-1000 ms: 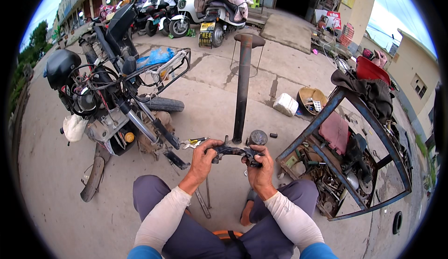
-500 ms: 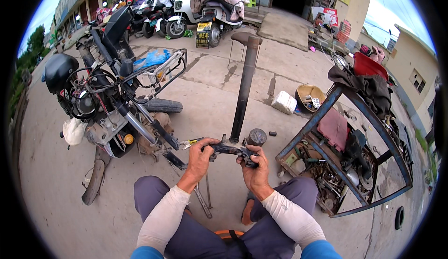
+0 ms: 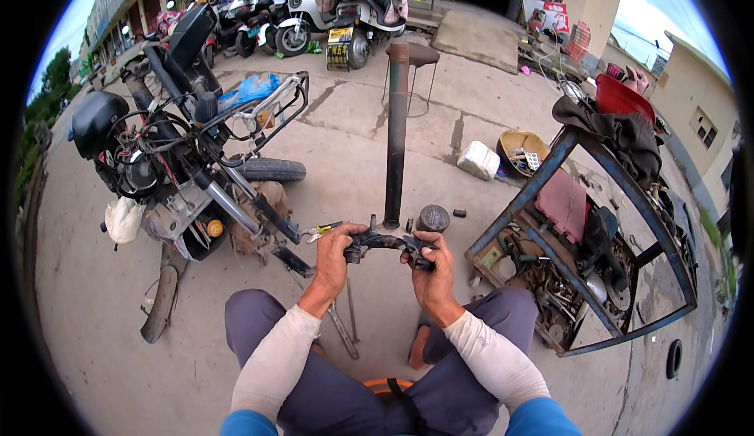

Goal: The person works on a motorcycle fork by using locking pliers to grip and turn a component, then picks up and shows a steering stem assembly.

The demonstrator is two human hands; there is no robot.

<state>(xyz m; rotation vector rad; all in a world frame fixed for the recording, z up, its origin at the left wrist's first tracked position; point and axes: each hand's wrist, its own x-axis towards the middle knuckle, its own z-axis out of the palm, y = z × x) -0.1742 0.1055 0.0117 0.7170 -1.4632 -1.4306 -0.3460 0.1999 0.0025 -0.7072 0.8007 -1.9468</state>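
Observation:
Both my hands grip a black curved steering fork clamp [image 3: 385, 241] in front of my knees. From its middle a long dark pipe [image 3: 396, 137] stands nearly upright, with a rusty brown upper end. My left hand [image 3: 334, 259] is closed round the clamp's left end, thumb on top. The right end sits in my right hand [image 3: 433, 275], its fingers curled underneath. Just beyond that hand is a dark round block [image 3: 433, 218], with a small black cylinder [image 3: 459, 214] beside it. Yellow-handled pliers [image 3: 322, 229] lie past my left hand. A wrench [image 3: 342, 332] rests on the ground between my legs.
A partly stripped motorcycle [image 3: 188, 133] leans at left, its bare fork tubes pointing toward me. At right stands a blue metal frame [image 3: 542, 237] full of parts and tools. Farther off are a white block [image 3: 478, 160], a tan basin [image 3: 506, 141] and parked scooters [image 3: 310, 0].
The pipe has swung from leaning right to nearly upright, its top moving left. The clamp has levelled with it, and both hands keep their grip.

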